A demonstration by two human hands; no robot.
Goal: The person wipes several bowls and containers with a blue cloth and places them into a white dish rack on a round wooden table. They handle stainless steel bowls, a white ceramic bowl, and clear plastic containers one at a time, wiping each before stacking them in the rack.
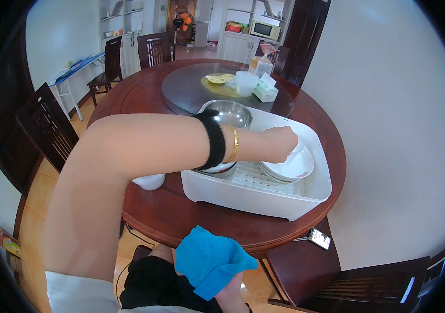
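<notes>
My left arm, with a black band and a gold bracelet, reaches across a white plastic dish rack [246,199] on the round table. Its hand [283,144] is curled over the stacked white plates [297,168] at the rack's right; the fingertips are hidden, so what they grip is unclear. A steel bowl [232,111] stands at the rack's back left, and bowls [222,171] are partly hidden beneath my forearm. Low in front of me, my right hand [232,287] holds a blue cloth [210,260], which covers most of the fingers. A white rounded vessel [150,182] sits left of the rack.
Behind the rack, a dark turntable [183,88] bears a translucent white container [246,83], a tissue box [265,92] and a bagged item [261,64]. A wooden chair [297,270] with a phone [319,238] on it stands at the lower right, near the wall.
</notes>
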